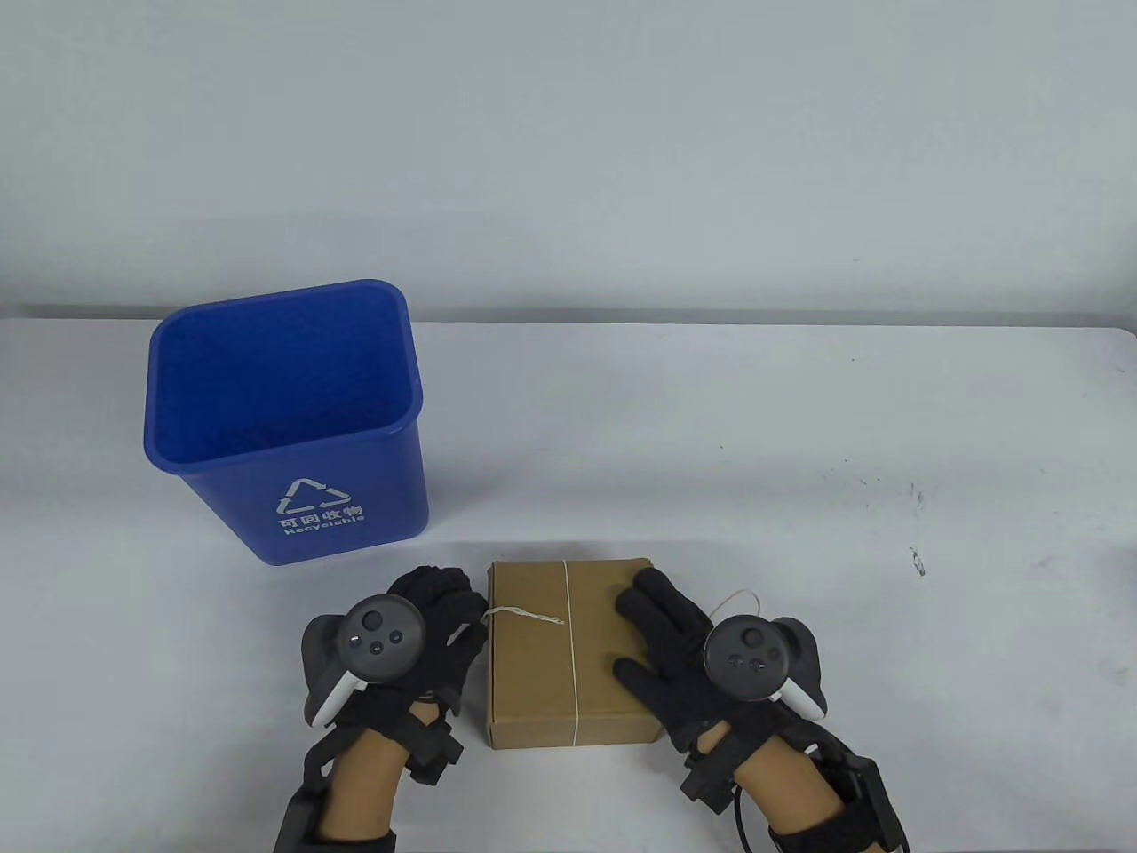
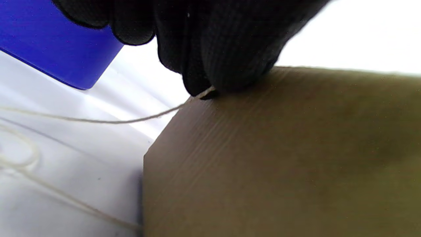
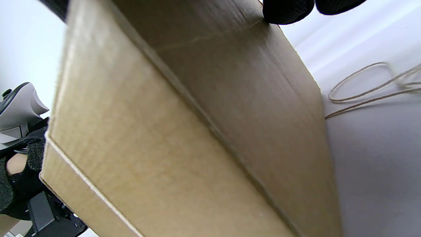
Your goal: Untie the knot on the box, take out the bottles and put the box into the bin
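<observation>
Both hands wear black knitted sensor gloves, the left hand (image 1: 426, 622) and the right hand (image 1: 671, 657) alike, the weave showing as fine ribs on the fingertips (image 2: 230, 49) in the left wrist view. Strapped on the back of each sits a dark grey round-faced tracker (image 1: 380, 641) with small buttons and a pale grey-white handle curving off below (very much a VR controller), its twin (image 1: 751, 662) on the right. Black box-shaped modules (image 1: 435, 742) clamp at the wrists, black bands wrap the forearms, and a thin black cable (image 1: 742, 817) trails from the right wrist.
</observation>
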Available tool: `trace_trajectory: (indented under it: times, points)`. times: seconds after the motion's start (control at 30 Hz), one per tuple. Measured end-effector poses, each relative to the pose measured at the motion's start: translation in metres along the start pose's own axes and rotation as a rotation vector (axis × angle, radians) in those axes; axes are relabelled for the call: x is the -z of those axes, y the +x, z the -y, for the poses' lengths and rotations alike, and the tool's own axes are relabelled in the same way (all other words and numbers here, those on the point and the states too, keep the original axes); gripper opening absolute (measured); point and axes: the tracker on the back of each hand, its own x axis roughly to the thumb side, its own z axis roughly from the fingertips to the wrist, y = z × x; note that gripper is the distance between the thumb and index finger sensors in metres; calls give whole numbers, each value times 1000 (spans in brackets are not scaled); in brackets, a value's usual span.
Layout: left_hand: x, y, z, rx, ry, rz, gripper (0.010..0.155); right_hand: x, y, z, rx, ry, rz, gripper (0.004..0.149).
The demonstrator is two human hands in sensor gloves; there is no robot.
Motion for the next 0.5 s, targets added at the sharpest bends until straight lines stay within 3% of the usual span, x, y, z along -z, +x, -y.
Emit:
trace_trajectory:
  times: [0.33, 0.5]
  points:
    - [6, -12, 2, 0, -15, -78, 43, 0, 0, 0, 2, 1, -1, 72]
    - [5, -21, -4, 14, 27, -153, 43, 0, 0, 0, 1, 2, -2, 72]
